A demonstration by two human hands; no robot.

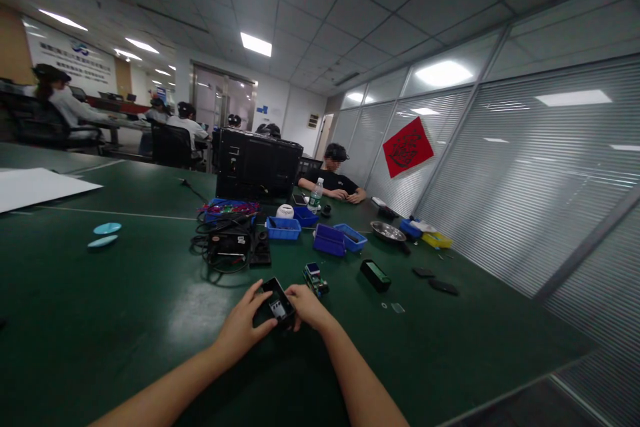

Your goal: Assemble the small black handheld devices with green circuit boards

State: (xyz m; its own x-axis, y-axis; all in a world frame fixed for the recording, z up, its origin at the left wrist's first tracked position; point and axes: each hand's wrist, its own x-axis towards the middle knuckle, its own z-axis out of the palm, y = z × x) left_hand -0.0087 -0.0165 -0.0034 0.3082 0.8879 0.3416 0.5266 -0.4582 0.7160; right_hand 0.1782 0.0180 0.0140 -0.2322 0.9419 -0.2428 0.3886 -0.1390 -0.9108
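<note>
Box (277, 287), black and open-topped, is pinched by left grip (243, 321) and right grip (307, 305); circuit board (315, 279) lies nearby on green surface (125, 320)

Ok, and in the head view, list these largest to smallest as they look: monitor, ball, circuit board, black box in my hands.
1. Monitor
2. Black box
3. Circuit board
4. Ball
The middle two sit nearer the camera, so true sizes may rank differently.
</note>
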